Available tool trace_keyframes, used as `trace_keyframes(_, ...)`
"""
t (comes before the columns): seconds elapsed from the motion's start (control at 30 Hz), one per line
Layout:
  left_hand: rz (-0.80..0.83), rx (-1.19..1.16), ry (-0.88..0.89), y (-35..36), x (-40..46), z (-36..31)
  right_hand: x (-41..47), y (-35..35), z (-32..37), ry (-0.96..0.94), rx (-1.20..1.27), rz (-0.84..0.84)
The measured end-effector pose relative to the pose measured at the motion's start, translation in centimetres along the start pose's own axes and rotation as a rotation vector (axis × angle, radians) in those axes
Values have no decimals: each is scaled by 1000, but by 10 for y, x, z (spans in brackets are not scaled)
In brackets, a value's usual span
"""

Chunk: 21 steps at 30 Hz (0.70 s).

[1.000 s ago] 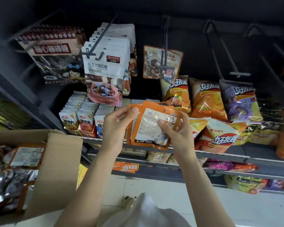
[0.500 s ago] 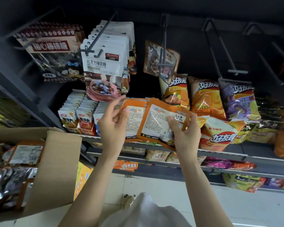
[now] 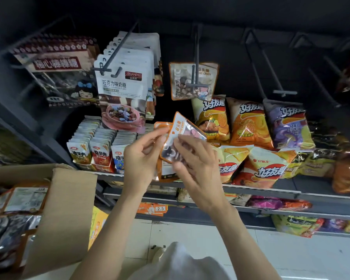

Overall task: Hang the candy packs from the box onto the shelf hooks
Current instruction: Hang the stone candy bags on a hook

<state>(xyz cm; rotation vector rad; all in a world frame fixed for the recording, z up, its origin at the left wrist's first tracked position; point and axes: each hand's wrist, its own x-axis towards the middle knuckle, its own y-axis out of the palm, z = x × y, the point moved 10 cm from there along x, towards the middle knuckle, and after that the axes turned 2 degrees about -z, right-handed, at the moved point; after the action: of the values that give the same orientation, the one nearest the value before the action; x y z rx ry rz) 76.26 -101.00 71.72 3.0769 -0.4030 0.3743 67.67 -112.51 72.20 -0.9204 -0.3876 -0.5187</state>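
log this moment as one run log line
stage: sorting packs before hanging | left hand: holds orange candy packs | right hand: grips front pack | hook: one pack hung

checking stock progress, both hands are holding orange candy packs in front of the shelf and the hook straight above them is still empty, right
Not quite. The head view shows the hook above already carries one orange-edged candy pack. The rest holds: the left hand and the right hand both hold orange candy packs in front of the shelf.
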Motion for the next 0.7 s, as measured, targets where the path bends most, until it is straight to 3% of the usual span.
trace_keyframes(0.17,79,-178,-136,-4,2,9,11,-3,-20,-7,154,298)
trace_keyframes(0.23,116,-213,-146,1,3,5,23,-7,-26,19,179,332)
trace_keyframes(0.53,-33,-113,-39,2,21,-11,37,-43,-37,162,98,-320)
trace_keyframes(0.7,-42,-51,31,5,29,-19,51,-42,-38,216,102,-414)
